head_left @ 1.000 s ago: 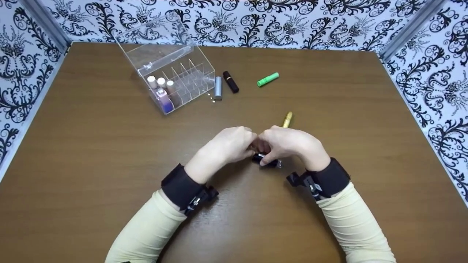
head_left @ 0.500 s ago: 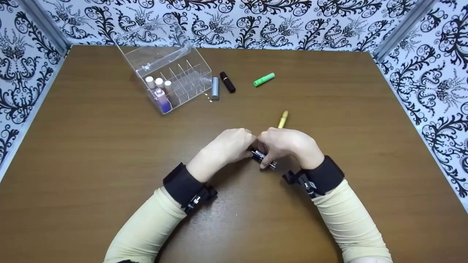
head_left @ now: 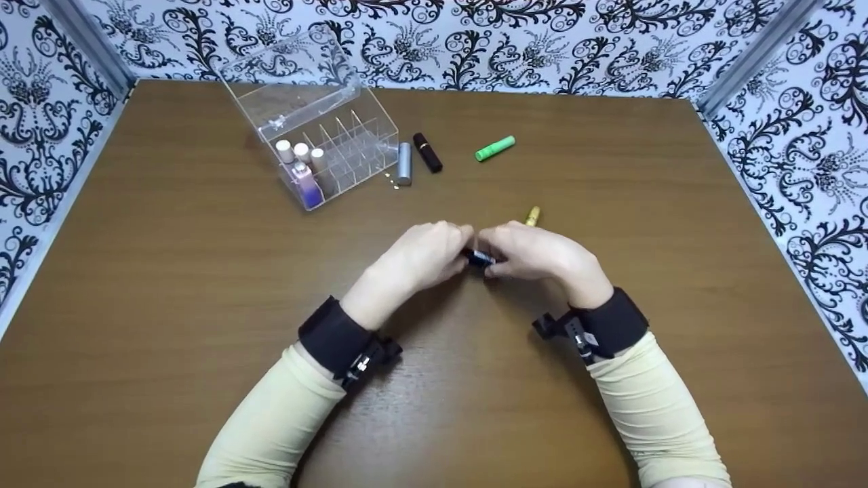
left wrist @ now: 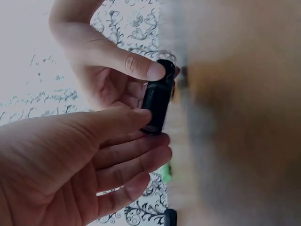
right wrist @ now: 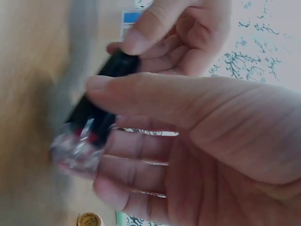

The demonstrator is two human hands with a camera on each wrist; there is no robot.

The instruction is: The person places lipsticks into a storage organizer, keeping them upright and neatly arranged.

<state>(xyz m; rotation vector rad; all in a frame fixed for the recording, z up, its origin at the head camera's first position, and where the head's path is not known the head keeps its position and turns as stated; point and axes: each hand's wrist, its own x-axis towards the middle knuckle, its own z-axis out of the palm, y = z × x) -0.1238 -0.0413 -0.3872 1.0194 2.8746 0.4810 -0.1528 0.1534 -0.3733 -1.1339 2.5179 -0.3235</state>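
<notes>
Both hands share a small black tube with a crinkled clear end, like a wrapped lipstick. My left hand pinches one end between thumb and fingers. The right hand grips it nearer the clear end, its thumb lying across the black body. In the right wrist view, the clear end shows bits of red inside, and a dark line splits the body lengthwise. Just beyond the right hand lies a gold tube, partly hidden by that hand.
A clear compartment box with its lid raised stands at the back left, several white-capped bottles in it. Beside it lie a grey-blue tube and a black lipstick. A green tube lies farther right. Patterned walls border the table.
Both hands have moved slightly away from the body, carrying the black tube with them. The tube's clear end, visible before in the head view, is now hidden there by the right hand.
</notes>
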